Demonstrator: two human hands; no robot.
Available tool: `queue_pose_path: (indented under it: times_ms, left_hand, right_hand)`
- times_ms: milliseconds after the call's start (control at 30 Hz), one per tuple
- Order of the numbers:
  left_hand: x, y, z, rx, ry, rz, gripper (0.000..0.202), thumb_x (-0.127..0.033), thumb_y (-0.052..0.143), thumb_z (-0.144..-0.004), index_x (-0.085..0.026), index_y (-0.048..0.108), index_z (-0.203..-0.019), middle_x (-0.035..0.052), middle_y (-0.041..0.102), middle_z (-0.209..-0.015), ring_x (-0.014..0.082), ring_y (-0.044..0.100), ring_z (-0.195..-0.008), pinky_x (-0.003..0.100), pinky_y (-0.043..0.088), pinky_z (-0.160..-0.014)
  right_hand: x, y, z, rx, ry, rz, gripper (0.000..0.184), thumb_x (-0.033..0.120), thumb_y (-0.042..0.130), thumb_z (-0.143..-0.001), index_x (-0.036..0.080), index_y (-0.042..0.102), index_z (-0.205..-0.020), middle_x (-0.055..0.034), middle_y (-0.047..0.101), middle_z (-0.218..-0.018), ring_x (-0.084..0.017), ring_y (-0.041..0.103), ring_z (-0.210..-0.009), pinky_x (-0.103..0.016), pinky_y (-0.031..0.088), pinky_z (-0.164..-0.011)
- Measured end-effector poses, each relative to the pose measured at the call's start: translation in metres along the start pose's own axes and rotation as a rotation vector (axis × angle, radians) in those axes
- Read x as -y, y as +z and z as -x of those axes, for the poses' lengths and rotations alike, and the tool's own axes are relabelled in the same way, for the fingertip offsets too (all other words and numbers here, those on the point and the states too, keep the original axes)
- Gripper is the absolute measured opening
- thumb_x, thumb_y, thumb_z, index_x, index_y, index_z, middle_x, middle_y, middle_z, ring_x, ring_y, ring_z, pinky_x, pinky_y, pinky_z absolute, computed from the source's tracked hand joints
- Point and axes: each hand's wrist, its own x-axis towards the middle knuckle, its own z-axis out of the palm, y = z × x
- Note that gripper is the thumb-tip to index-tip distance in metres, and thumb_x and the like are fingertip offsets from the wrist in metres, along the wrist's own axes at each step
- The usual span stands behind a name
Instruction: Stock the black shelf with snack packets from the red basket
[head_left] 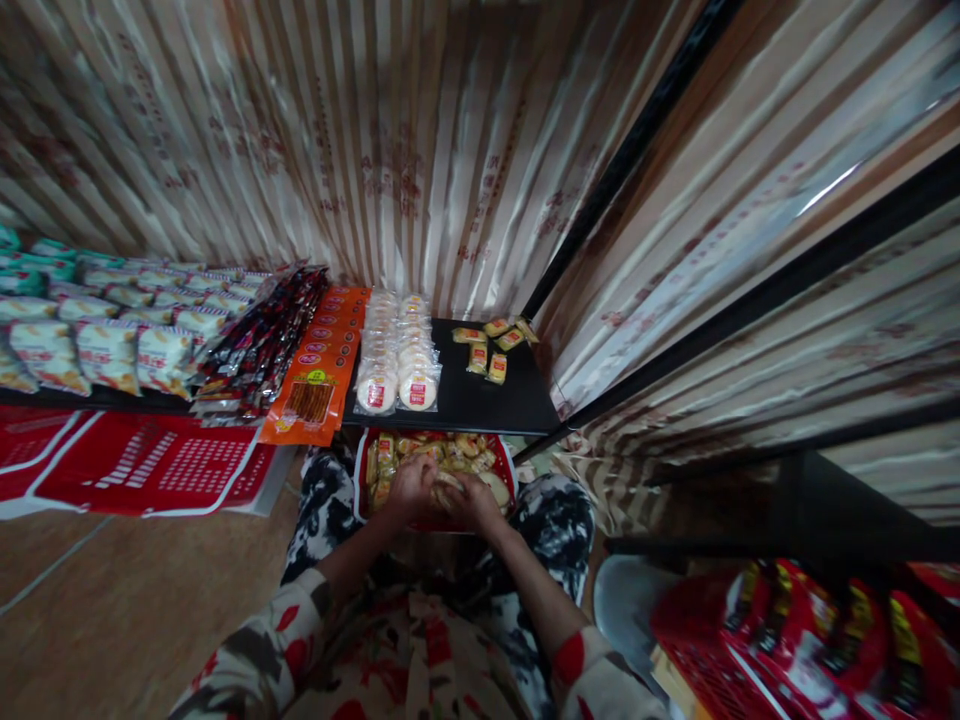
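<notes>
Head view shows both your hands meeting over the red basket (358,482) at the lower centre of the frame, between your knees. Your right hand (478,503) grasps a small wrapped snack (448,481) just above the basket's contents. Your left hand (412,485) curls right beside it; the picture is dim and blurred there, so you can't tell whether those fingers grip the snack too. Gold-wrapped packets (385,450) fill much of the basket. Just above it, at the frame's centre, more small gold packs (497,368) lie scattered on the black shelf (487,408). Left of them stand two rows of round white crackers (417,391) in clear wrappers, then orange bags (319,385), dark shiny packets (259,345) and, at the frame's left, white bags (109,355).
</notes>
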Motion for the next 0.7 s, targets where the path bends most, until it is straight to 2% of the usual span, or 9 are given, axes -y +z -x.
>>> queue_pose_path:
  times_ms: [133,233,367,433,567,633,700]
  left_hand:
    - [0.001,-0.012,-0.006,-0.037,-0.019,0.198,0.013,-0.020,0.044,-0.081,-0.019,0.057,-0.081,0.0018,0.064,-0.083,0.0144,0.059,-0.080,0.028,0.047,-0.076]
    - [0.008,-0.020,-0.012,-0.089,-0.057,0.338,0.013,-0.022,0.047,-0.081,-0.018,0.057,-0.089,0.0026,0.065,-0.086,0.0133,0.061,-0.078,0.027,0.049,-0.072]
    - [0.019,-0.028,-0.017,-0.122,-0.145,0.454,0.021,-0.023,0.055,-0.077,-0.015,0.057,-0.096,0.0054,0.066,-0.089,0.0134,0.062,-0.079,0.026,0.050,-0.069]
    - [0.023,-0.031,-0.016,-0.130,-0.180,0.521,0.024,-0.025,0.058,-0.075,-0.015,0.056,-0.097,0.0065,0.066,-0.092,0.0133,0.062,-0.078,0.024,0.051,-0.066]
    - [0.023,-0.038,-0.012,-0.125,-0.254,0.699,0.035,-0.032,0.058,-0.075,-0.015,0.053,-0.104,0.0078,0.065,-0.095,0.0131,0.062,-0.071,0.019,0.046,-0.050]
    - [0.021,-0.045,-0.010,-0.158,-0.238,0.714,0.038,-0.033,0.056,-0.076,-0.014,0.051,-0.109,0.0060,0.065,-0.090,0.0122,0.061,-0.067,0.019,0.045,-0.049]
    - [0.019,-0.055,-0.011,-0.228,-0.189,0.636,0.039,-0.032,0.054,-0.078,-0.015,0.050,-0.113,0.0028,0.064,-0.082,0.0116,0.060,-0.066,0.020,0.046,-0.053]
  right_hand:
    - [0.010,-0.012,-0.002,-0.037,0.056,-0.121,0.028,0.029,0.049,-0.082,0.020,0.063,-0.105,-0.0057,0.069,-0.095,-0.019,0.063,-0.087,-0.029,0.046,-0.080]
    - [0.021,-0.025,-0.006,-0.040,0.047,-0.238,0.028,0.033,0.052,-0.080,0.020,0.063,-0.102,-0.0035,0.069,-0.091,-0.019,0.062,-0.083,-0.030,0.047,-0.077]
    - [0.038,-0.036,-0.014,-0.043,0.033,-0.520,0.033,0.041,0.054,-0.076,0.017,0.062,-0.097,-0.0043,0.069,-0.089,-0.018,0.062,-0.080,-0.030,0.048,-0.074]
    - [0.048,-0.035,-0.017,-0.029,0.053,-0.658,0.036,0.045,0.056,-0.074,0.016,0.062,-0.095,-0.0043,0.069,-0.087,-0.018,0.062,-0.077,-0.029,0.048,-0.071]
    - [0.067,-0.021,-0.020,-0.015,0.084,-0.828,0.037,0.050,0.056,-0.075,0.018,0.062,-0.093,-0.0033,0.068,-0.077,-0.018,0.062,-0.071,-0.028,0.049,-0.063]
    - [0.074,-0.012,-0.024,-0.024,0.070,-0.819,0.036,0.050,0.054,-0.077,0.018,0.062,-0.091,-0.0025,0.067,-0.074,-0.017,0.061,-0.068,-0.028,0.049,-0.062]
    - [0.079,-0.007,-0.030,-0.070,0.034,-0.736,0.035,0.049,0.054,-0.076,0.019,0.062,-0.091,-0.0023,0.067,-0.077,-0.016,0.060,-0.069,-0.028,0.049,-0.065]
